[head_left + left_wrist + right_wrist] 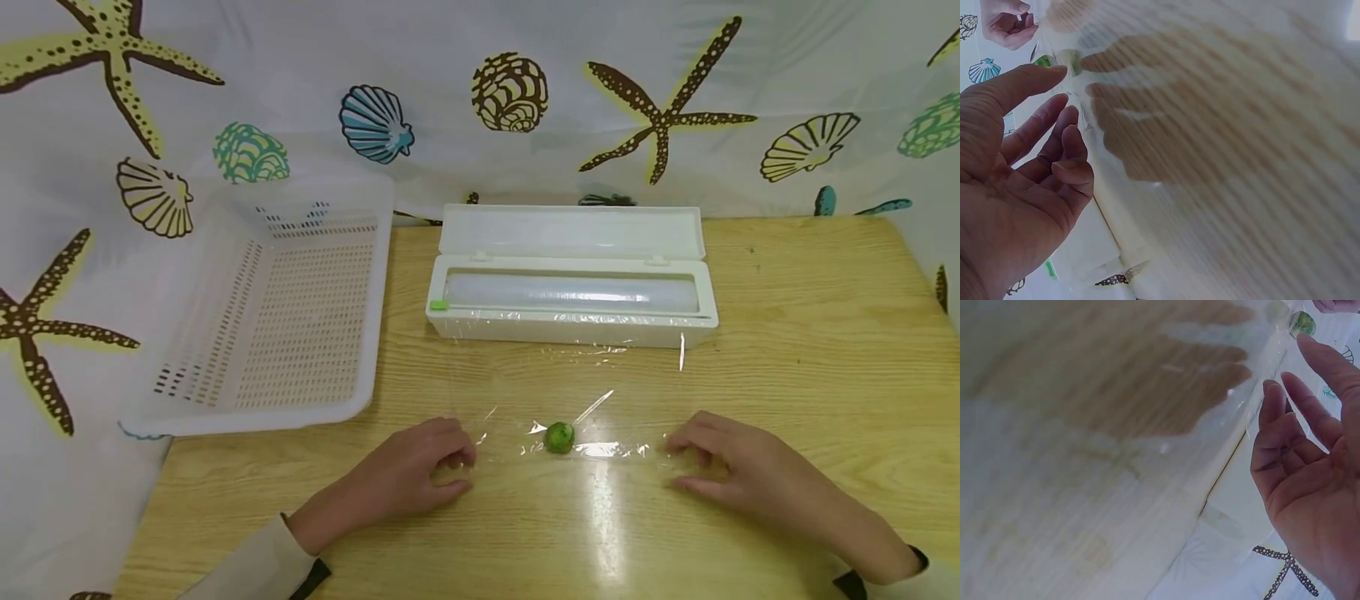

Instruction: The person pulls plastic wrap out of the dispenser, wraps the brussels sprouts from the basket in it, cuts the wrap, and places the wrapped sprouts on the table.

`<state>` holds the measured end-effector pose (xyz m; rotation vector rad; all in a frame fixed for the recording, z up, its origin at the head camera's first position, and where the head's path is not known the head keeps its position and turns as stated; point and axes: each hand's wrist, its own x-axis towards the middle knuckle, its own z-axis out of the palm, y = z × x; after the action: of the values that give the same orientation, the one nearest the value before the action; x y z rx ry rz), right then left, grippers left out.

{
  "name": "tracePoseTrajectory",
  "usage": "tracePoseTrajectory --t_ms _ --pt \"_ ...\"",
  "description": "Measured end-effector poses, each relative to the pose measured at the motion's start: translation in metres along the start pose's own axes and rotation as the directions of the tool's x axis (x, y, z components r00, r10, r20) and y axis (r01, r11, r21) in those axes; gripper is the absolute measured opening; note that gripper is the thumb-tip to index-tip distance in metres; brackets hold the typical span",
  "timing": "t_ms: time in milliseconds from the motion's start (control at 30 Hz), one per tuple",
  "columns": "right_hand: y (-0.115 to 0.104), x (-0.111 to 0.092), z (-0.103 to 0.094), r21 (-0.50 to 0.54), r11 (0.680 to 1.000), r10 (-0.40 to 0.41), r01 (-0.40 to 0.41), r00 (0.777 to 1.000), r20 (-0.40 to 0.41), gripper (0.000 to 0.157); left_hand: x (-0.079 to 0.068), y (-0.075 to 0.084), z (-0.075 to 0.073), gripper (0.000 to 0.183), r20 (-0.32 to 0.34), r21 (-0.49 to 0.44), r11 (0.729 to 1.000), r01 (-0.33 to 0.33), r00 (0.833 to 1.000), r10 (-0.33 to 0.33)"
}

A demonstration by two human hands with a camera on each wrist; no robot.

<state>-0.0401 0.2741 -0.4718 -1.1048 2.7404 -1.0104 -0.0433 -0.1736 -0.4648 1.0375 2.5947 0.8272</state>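
Observation:
A clear sheet of cling film (510, 392) runs from the roll (570, 292) in a white dispenser box toward me over the wooden table. A small, round, mottled green fruit or vegetable (559, 437) sits at the sheet's near end, about midway between the hands. At the film's near left corner is my left hand (420, 467), its thumb and fingers bent and apart. My right hand (738, 467) mirrors it at the near right corner, with a gap between thumb and fingers. In both wrist views, each hand's (1029, 162) (1310, 450) fingertips are close to the film's edge.
The dispenser box (577, 333) stands at the back with its lid (570, 232) raised and a green slider (439, 306) at its left end. A white perforated basket (300, 325) stands at the left. Behind the table (817, 333) hangs a cloth with seashell prints.

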Motion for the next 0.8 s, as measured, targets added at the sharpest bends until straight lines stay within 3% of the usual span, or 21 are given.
tracePoseTrajectory --t_ms 233,367,533,800 --pt "0.0 -0.003 0.007 -0.125 0.99 -0.063 0.059 0.998 -0.031 0.028 -0.002 -0.002 0.003 0.024 -0.043 0.098 0.991 -0.089 0.995 0.094" --pt "0.001 -0.002 0.009 -0.156 0.984 -0.099 0.091 0.994 -0.045 0.04 -0.002 -0.004 0.007 0.022 -0.078 0.17 0.975 -0.14 0.985 0.154" --pt "0.0 0.002 0.01 -0.193 0.969 -0.164 0.151 0.985 -0.052 0.042 -0.002 -0.005 0.011 0.02 -0.133 0.291 0.934 -0.206 0.958 0.253" --pt "-0.001 0.003 0.008 -0.191 0.969 -0.172 0.159 0.984 -0.049 0.041 -0.004 -0.005 0.01 0.019 -0.14 0.352 0.909 -0.222 0.948 0.286"
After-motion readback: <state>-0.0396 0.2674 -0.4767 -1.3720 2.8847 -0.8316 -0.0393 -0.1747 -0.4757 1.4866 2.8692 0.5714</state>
